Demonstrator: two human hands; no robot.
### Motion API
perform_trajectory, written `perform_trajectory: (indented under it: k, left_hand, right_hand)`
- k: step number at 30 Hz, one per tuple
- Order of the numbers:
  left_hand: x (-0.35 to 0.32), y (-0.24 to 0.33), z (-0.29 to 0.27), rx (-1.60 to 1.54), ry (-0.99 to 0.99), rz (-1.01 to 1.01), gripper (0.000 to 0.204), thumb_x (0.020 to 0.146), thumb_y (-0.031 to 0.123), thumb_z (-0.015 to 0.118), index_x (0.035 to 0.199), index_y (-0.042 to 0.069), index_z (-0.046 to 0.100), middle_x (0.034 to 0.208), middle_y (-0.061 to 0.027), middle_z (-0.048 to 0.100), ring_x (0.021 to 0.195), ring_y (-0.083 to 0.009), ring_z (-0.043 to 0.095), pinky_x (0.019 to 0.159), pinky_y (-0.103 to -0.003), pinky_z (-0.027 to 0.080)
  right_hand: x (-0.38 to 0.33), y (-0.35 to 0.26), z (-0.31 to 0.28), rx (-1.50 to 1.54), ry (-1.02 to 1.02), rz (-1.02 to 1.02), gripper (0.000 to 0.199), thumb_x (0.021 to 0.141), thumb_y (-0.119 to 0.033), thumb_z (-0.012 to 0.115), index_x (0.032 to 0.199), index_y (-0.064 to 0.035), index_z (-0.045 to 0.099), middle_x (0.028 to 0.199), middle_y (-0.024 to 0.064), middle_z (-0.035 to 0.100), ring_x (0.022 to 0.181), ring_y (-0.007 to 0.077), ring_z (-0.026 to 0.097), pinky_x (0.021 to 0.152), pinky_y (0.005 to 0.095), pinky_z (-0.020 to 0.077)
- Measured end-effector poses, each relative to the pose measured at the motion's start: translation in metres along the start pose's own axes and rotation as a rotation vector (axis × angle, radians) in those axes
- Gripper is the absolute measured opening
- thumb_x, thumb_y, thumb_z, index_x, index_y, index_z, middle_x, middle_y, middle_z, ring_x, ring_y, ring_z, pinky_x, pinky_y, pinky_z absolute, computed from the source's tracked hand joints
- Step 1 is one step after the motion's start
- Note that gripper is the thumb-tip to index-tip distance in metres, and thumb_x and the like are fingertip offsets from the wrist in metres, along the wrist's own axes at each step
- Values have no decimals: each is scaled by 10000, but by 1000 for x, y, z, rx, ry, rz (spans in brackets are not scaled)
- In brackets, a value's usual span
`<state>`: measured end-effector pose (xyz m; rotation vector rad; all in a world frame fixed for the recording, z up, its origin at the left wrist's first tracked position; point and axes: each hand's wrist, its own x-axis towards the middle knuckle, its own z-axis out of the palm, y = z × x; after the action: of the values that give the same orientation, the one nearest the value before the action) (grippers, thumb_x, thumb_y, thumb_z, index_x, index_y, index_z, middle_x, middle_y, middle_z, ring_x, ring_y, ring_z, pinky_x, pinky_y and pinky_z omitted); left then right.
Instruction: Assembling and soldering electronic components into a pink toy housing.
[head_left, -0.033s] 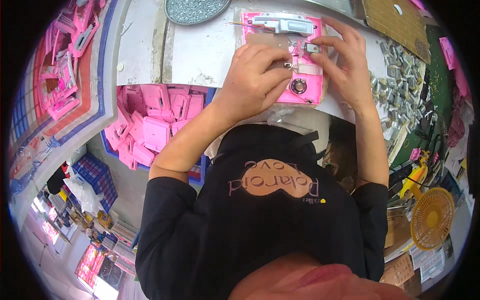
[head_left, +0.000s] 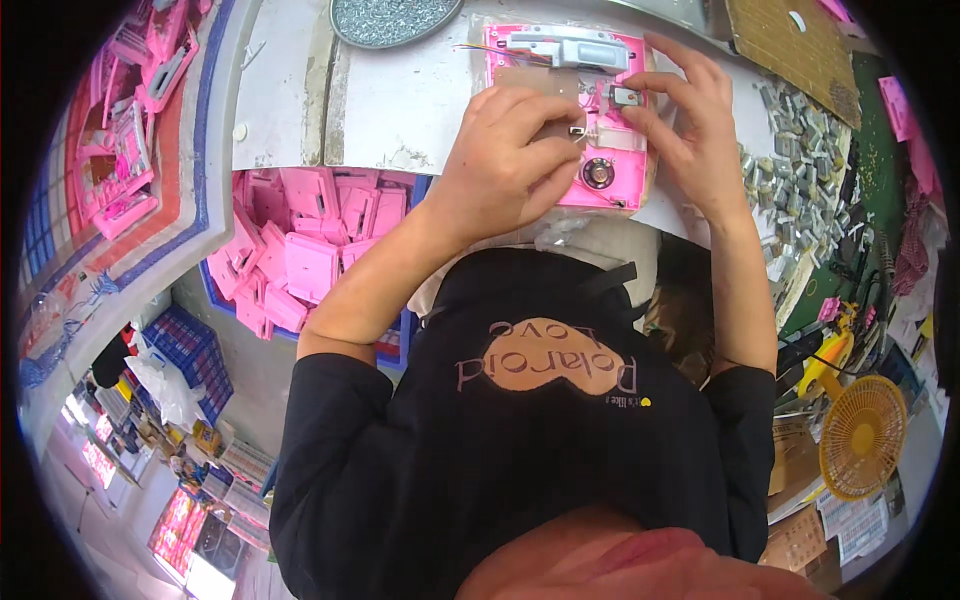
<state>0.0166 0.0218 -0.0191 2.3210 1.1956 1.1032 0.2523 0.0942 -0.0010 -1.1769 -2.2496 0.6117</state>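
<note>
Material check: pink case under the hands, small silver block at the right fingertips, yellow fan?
Pink case: likely moulded plastic, smooth, slight sheen; even colour and thin raised edges suggest it.
Small silver block: probably metal, from its grey shine; too small to be sure.
Yellow fan: guard looks like plastic, uniform yellow; painted wire possible.

around the room

at the far right, a brown board (head_left: 790,52) can be seen. on the right, nearer, a round yellow fan (head_left: 864,438) is placed, with brown cardboard (head_left: 796,540) and a white sheet (head_left: 857,525) seen beside it. at the far left, a covering (head_left: 184,150) striped in red, white and blue is seen. nearer, on the left, a white plastic bag (head_left: 168,390) is seen against a blue crate (head_left: 196,345).
</note>
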Motion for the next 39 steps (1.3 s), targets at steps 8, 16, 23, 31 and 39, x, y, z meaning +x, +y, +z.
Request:
perform_trajectory:
  k: [8,16,23,31,39]
  left_hand:
    - [13,-46,-15,337,189,-228,220,798,233,777,979,126,711,1007,-61,659,996,-257,620,939,-453,387]
    - [-5,-23,-7,329,187,-114,124,794,205,782,861,154,691,788,4,600,792,-210,582,823,-408,346]
    - [-5,-26,-5,314,204,-127,123,778,203,783,841,154,689,767,4,591,754,-209,571,808,-402,340]
    - [-10,-29,-15,248,244,-184,194,750,238,807,871,142,690,820,6,630,791,-210,594,836,-401,347]
    - [-23,-18,-37,237,212,-306,366,742,232,801,1069,123,680,932,-28,654,910,-226,625,920,-403,358]
  right_hand:
    - [6,2,-2,-76,-68,18,291,808,-230,816,1086,-153,779,1477,70,574,1374,353,411,1159,471,313]
    - [23,-12,-19,-160,1,-147,251,787,-175,820,1034,-155,781,1442,51,603,1353,342,447,1148,463,339]
    - [60,-42,15,-187,12,-497,156,712,-93,760,860,-65,718,1196,157,673,1189,433,552,971,474,506]
    - [73,-33,28,-173,81,-688,169,696,-146,780,795,-17,732,1077,183,725,1057,381,667,877,444,561]
    - [62,-21,28,-101,-9,-635,242,715,-21,811,943,-57,735,1217,50,725,1186,328,623,889,395,575]
